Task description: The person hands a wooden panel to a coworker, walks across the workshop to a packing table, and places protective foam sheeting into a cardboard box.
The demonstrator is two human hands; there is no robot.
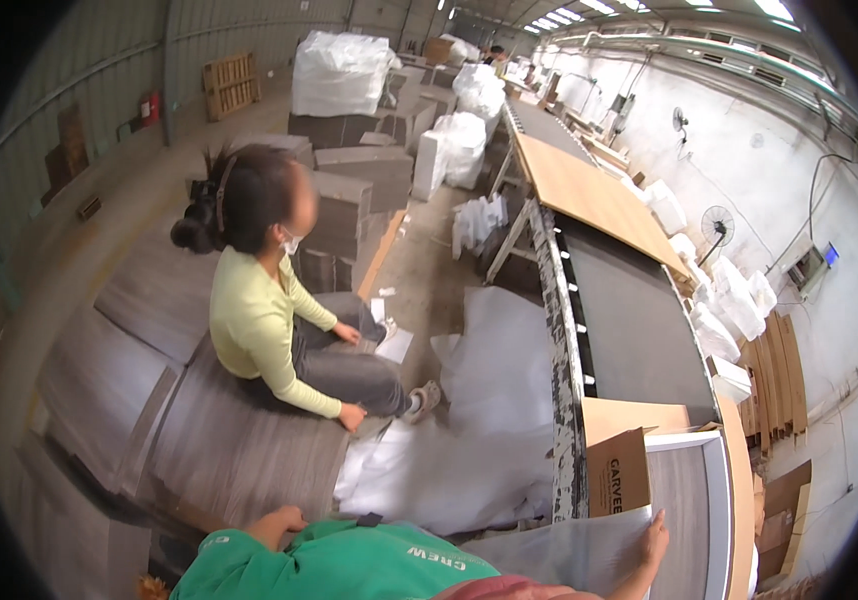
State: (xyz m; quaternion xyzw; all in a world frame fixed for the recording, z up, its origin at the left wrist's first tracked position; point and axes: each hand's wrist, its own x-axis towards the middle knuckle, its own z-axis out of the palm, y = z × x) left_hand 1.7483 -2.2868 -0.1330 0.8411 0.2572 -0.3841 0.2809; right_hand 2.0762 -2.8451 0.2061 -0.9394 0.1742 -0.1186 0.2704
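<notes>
My left hand (289, 518) is beside my green shirt at the lower left, its fingers loosely curled with nothing visible in them. At the lower right, my right hand (655, 540) grips the edge of a thin, translucent white foam sheet (574, 552). That sheet spreads from my body toward an open cardboard carton (617, 472) at the near end of the conveyor. Inside the carton lies a grey wood-grain panel (677, 505), with a white foam strip (715, 500) along its far-right side.
A person in a yellow top (264, 310) sits at left on stacked grey panels (239, 450). White foam sheeting (494, 380) covers the floor ahead. The conveyor (639, 330) stretches away, bearing a tan board (599, 200). Wrapped stacks (339, 75) and a wall fan (717, 226) stand beyond.
</notes>
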